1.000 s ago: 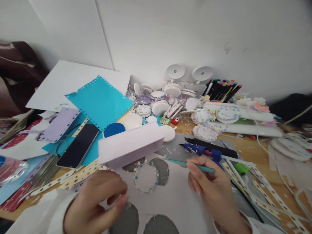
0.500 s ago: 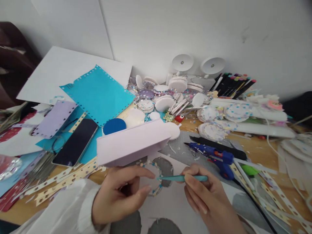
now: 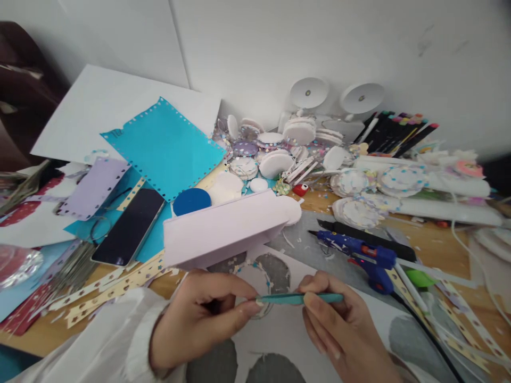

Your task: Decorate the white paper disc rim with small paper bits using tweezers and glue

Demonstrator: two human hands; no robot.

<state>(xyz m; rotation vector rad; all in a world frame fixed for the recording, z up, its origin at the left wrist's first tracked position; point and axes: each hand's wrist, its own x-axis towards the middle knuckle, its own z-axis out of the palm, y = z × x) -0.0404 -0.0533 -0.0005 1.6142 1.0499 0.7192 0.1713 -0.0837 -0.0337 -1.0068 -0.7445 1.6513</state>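
My right hand grips a pair of teal tweezers between thumb and fingers, tips pointing left. At those tips, the thumb and index finger of my left hand are pinched together; a tiny pale bit seems to show there, too small to name. Partly hidden behind the left fingers and the tweezers lies a round white disc, its rim ringed with small blue and yellow bits. Beneath it is a white paper sheet with round holes that show grey.
A pale lilac box stands just beyond my hands. To the right lies a blue glue gun with a cable. A phone, punched blue paper and paper strips lie left. Decorated discs are heaped at the back.
My left thumb and index finger have closed from apart to a pinch at the tweezer tips. The tweezers have shifted slightly down, off the disc's rim. The view has shifted slightly.
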